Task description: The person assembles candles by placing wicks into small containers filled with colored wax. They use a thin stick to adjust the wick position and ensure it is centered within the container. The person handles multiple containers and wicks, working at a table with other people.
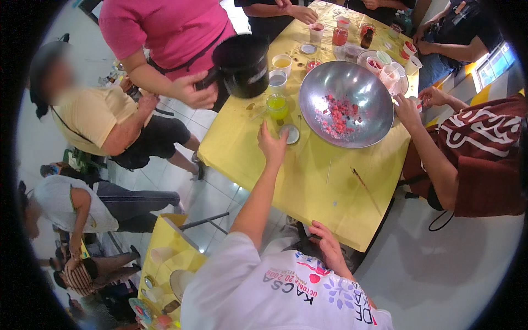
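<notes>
My left hand [272, 145] reaches over the yellow-covered table with its fingers apart. Its fingertips are just short of a glass jar [277, 106] of bright yellow-green liquid, and its thumb is beside a round metal lid [290, 135]; whether it touches the lid I cannot tell. My right hand [328, 243] is near my body at the table's front edge, fingers loosely spread and holding nothing visible. Beyond my left hand, to the right, a large steel bowl [319, 126] holds red and pink crumbly pieces.
At the far left, a person in pink holds a black pot [242, 66] by its handle. Another person's hand [407, 111] is at the bowl's right rim. Cups, including a yellow-filled cup [282, 64], and a red jar [340, 36] stand behind. A thin stick [366, 190] lies right.
</notes>
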Available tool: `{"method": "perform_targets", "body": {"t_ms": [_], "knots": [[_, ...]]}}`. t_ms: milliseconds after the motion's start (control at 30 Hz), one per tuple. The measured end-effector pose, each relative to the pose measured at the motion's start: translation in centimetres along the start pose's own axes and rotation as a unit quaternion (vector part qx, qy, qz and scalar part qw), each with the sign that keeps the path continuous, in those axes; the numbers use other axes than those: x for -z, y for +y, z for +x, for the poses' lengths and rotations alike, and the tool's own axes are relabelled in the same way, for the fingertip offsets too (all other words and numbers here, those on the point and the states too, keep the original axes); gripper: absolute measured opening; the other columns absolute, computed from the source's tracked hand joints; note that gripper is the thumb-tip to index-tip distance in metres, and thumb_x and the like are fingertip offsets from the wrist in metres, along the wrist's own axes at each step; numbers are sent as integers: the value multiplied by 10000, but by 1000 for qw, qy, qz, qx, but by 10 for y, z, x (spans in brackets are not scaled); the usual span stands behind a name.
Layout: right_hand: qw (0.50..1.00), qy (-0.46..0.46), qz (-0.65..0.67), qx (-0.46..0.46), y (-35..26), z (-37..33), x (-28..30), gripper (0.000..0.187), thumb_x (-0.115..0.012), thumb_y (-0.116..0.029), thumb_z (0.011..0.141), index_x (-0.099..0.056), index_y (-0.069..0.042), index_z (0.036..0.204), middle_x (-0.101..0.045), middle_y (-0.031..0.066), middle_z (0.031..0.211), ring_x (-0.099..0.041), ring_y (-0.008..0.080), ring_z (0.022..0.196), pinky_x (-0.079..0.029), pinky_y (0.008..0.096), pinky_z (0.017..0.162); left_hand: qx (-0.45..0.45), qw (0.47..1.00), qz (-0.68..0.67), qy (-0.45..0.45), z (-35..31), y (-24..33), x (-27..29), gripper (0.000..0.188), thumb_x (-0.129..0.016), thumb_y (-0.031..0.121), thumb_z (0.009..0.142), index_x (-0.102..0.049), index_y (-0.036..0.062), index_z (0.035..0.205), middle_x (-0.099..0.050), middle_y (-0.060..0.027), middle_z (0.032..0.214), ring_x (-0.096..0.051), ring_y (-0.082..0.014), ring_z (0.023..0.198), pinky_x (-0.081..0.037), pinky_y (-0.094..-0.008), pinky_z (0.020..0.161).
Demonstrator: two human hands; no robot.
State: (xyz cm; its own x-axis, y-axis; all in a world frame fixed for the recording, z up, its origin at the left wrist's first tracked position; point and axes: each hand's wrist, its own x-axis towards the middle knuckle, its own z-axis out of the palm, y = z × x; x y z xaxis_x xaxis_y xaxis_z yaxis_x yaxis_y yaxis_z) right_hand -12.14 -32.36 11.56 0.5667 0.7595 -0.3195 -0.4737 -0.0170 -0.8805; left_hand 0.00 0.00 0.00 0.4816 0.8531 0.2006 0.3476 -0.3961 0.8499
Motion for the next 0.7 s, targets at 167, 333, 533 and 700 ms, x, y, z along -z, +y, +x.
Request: {"method": "perform_targets", "body": {"t_ms": [167,333,533,700], "knots": [[999,44,4,-4,2,-5,-12,484,-469,-370,921,-508,-48,1282,-314,131,1438,-296,245,1325,-288,362,1047,52,995,86,11,42,23,-7,877,-790,393,639,-385,50,1337,-447,-200,1310,-392,-365,1215,-306,-523,991],[997,76,17,-13,3,-3,-8,516,-475,-393,912,-506,-34,1281,-309,125,1443,-293,237,1327,-305,363,1034,80,993,82,37,64,26,-23,891,-813,416,590,-403,79,1305,-473,-141,1282,-390,-336,1202,-292,-527,974],[996,87,9,-15,3,-4,-10,553,-457,-429,923,-489,-3,1276,-285,131,1453,-304,238,1320,-324,385,1017,80,993,84,29,72,26,-25,875,-822,424,566,-421,103,1274,-491,-98,1260,-388,-314,1197,-286,-531,968],[997,78,6,-5,7,-1,-7,549,-456,-421,925,-488,0,1275,-285,133,1453,-310,242,1314,-329,390,1013,71,992,102,31,76,24,-26,818,-813,408,571,-447,106,1237,-508,-93,1223,-405,-308,1168,-291,-528,954]]}}
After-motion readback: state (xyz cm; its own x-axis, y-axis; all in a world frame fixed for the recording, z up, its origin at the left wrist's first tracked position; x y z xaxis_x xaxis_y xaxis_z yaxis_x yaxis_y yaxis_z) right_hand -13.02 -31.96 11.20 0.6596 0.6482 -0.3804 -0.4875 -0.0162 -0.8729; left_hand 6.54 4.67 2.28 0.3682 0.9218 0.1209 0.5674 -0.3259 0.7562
